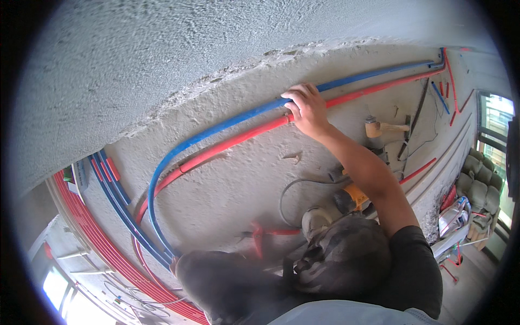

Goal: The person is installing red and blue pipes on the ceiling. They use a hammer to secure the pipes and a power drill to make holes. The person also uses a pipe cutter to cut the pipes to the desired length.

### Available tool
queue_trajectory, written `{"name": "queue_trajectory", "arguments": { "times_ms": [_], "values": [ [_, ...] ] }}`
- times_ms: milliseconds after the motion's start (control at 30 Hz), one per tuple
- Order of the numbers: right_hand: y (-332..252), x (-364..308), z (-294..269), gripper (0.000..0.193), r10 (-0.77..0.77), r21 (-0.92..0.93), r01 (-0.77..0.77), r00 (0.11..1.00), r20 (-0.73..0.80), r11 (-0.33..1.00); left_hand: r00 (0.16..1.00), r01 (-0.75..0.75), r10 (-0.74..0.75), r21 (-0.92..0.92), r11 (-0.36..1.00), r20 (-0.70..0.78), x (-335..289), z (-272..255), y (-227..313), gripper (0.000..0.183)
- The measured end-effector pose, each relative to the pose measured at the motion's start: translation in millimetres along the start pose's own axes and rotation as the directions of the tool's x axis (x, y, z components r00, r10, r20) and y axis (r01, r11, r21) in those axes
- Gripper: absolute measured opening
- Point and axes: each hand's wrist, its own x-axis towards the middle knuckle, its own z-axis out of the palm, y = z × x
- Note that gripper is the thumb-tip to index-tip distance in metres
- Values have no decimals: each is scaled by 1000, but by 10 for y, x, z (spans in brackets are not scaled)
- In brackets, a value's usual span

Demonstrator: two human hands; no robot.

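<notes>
A blue pipe (227, 123) lies across the rough concrete floor (238, 187), running straight toward the upper right and bending at the left into a broad curve that comes back down to the person's left sleeve (227, 279). The right hand (310, 111) reaches across a red pipe (238, 142) and pinches the blue one between thumb and fingers, its knuckles bent. Of the left hand (174, 266) only a sliver shows past the sleeve, close by the lower end of the curve, so I cannot tell how its fingers stand. The red pipe follows the blue along its inner side. Any lettering along either pipe is too fine to make out, and whatever is printed on the shiny silver bag (454, 218) at the right (it sits near some green padded sacks (478, 176)) is too small to read. Nearer the right forearm are a wooden-handled hammer (374, 128) and a yellow power tool (355, 196). Red-handled pliers (258, 237) lie near the beige shoe (316, 221).
</notes>
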Motion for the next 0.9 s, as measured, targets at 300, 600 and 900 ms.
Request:
{"name": "queue_trajectory", "arguments": {
  "times_ms": [300, 600, 900],
  "values": [
    [-38, 45, -41, 23, -22, 7, 22, 999, 23, 1000, 998, 57, -58, 16, 998, 24, 47, -354, -209, 23],
    [101, 6, 0, 22, -67, -47, 71, 994, 82, 996, 942, -336, 335, 118, 934, 26, -199, -127, -340, 11],
    [497, -33, 94, 27, -77, -22, 84, 972, 221, 996, 998, -35, 40, -99, 994, 44, -400, 3, 113, 24]
  ]
}}
